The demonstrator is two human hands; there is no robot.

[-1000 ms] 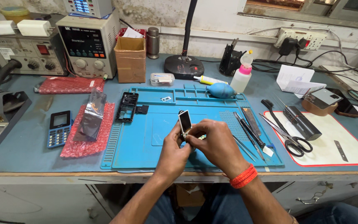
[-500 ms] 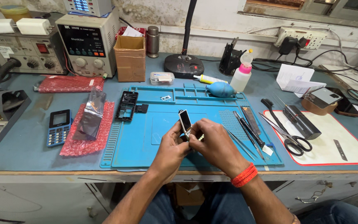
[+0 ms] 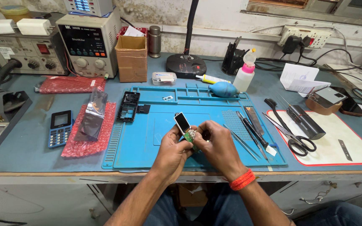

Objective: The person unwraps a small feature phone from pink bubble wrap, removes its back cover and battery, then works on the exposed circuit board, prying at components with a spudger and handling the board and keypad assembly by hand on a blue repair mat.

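Left hand [image 3: 173, 147] and right hand [image 3: 215, 144] both grip a small green circuit board [image 3: 189, 135] with its screen [image 3: 182, 122] tilted up, held just above the blue mat [image 3: 147, 138]. Tweezers [image 3: 248, 129] lie right on the mat. Further left: black phone frame [image 3: 128, 106], blue keypad phone [image 3: 60, 128]. Far back: cardboard box [image 3: 131, 58].
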